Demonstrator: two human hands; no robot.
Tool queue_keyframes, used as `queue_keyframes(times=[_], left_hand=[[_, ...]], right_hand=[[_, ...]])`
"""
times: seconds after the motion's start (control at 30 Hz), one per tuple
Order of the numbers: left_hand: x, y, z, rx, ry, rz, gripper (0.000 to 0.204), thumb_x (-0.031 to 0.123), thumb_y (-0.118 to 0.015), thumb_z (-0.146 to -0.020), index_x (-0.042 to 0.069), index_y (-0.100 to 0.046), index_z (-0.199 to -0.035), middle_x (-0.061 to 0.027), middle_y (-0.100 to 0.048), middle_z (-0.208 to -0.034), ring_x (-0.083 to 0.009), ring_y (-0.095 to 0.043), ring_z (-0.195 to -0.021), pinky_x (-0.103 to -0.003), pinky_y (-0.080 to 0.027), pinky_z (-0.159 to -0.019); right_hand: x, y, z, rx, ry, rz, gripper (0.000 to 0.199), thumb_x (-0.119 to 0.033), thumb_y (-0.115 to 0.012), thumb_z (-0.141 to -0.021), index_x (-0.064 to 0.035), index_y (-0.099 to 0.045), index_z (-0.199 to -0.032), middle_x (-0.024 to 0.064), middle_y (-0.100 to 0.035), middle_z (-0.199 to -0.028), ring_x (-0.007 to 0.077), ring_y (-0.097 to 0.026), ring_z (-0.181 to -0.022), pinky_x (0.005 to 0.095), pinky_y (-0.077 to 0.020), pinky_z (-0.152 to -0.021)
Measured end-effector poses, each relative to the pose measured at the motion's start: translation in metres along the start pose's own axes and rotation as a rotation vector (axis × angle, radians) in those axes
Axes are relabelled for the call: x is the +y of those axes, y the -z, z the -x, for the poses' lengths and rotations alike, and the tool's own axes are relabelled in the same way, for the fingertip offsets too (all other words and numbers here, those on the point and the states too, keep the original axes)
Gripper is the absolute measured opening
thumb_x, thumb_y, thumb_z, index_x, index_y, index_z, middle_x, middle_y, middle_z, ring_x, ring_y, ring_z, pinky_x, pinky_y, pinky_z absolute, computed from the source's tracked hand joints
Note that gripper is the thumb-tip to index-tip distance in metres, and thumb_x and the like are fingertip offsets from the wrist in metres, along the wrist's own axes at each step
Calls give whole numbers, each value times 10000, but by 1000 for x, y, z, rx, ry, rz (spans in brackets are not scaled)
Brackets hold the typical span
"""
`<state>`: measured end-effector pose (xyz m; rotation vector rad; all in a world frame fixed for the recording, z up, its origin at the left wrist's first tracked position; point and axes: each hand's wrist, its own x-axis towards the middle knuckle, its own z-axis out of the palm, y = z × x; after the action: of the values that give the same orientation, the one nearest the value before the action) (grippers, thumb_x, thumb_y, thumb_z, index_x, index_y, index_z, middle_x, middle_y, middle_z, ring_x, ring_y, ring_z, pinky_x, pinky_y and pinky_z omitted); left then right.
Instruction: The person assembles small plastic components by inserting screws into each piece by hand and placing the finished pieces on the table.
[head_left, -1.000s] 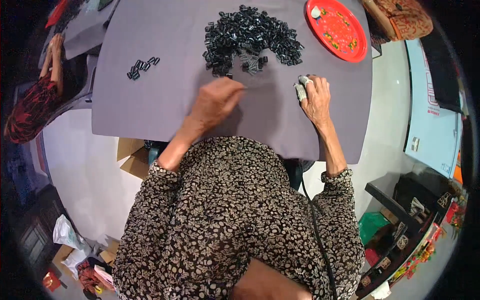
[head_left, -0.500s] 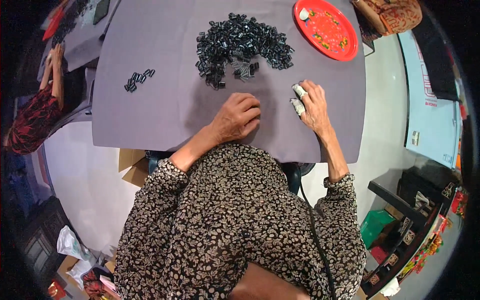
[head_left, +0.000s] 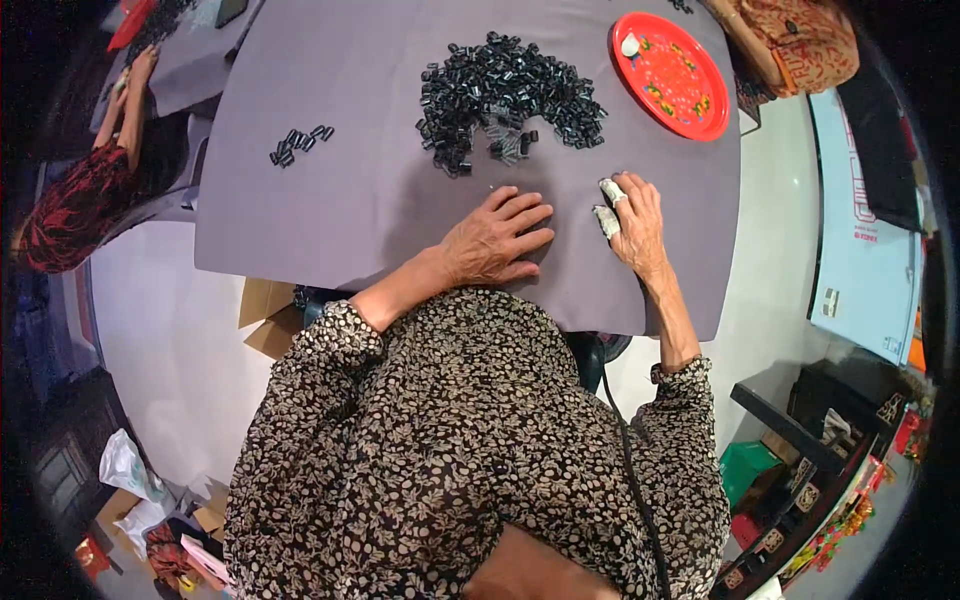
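My left hand (head_left: 498,238) lies palm down on the grey-covered table (head_left: 330,215), its fingers spread, with no object visible in it. Just beyond its fingertips is a large heap of small dark, shiny tube-like pieces (head_left: 510,85). In the notch on the heap's near side, a few clear, greyish pieces (head_left: 508,140) lie together. To the right, my right hand (head_left: 637,222) rests on the cloth with its fingers stretched out; white wrapping covers parts of the thumb and index finger. What lies under either palm is hidden.
A small separate group of dark pieces (head_left: 300,145) lies at left. A red tray (head_left: 622,75) with a flower pattern and a small white item stands at far right. One person's arms (head_left: 130,110) work at another table on the left; another person's sleeve (head_left: 800,40) shows at upper right.
My left hand has gone from curled fingers to spread ones, flat on the cloth. My right hand stays in nearly the same place. The whole view has shifted slightly.
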<state>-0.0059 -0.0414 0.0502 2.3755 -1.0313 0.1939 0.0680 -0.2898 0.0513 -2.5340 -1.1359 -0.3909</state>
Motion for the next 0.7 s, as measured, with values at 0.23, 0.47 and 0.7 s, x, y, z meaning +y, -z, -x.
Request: queue_keyframes(times=[0.23,0.47,0.7], left_hand=[[-1,-3,2,8,1,-2,471,352,-656,-697,94,-523,-1067,-107,-451,-1226,-282,-387,-1167,-455,-271,-983],[0,-4,0,56,-23,-17,442,350,-652,-684,85,-524,-1014,-113,-469,-1178,-284,-407,-1133,-453,-291,-964],[-1,-4,1,14,-2,-9,462,338,-657,-697,88,-530,-1064,-103,-458,-1224,-274,-396,-1162,-441,-276,-982]], right_hand=[[0,1,-1,5,15,10,328,-142,-616,-731,10,-536,-1010,146,-509,-1062,328,-476,-1013,433,-370,-833],[1,-1,1,23,18,13,294,-162,-615,-726,0,-547,-961,143,-508,-1059,321,-474,-1014,446,-357,-841],[-1,0,2,-1,23,48,318,-154,-610,-739,12,-529,-997,144,-502,-1071,324,-462,-1037,441,-365,-848]])
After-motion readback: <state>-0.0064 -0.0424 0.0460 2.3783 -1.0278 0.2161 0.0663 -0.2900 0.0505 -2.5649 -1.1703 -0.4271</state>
